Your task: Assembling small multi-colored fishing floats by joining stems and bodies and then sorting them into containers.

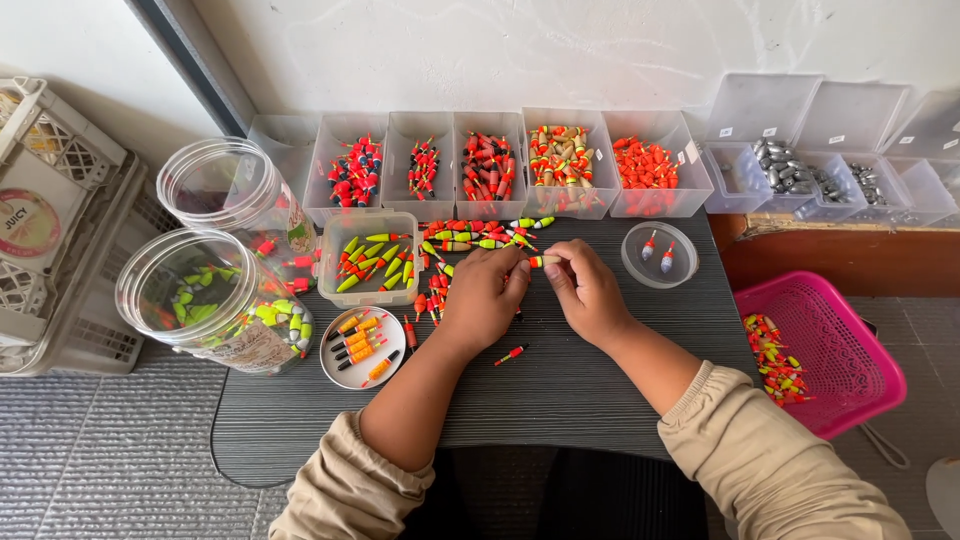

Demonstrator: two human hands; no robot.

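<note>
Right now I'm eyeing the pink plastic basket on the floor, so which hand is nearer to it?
Right. The right hand is on the dark table, just left of the pink plastic basket. The left hand lies farther left, beyond the right hand.

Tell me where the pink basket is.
In the head view the pink basket sits at the right edge, beside the dark table and below the clear bins of grey sinkers; small floats lie in its left side.
</note>
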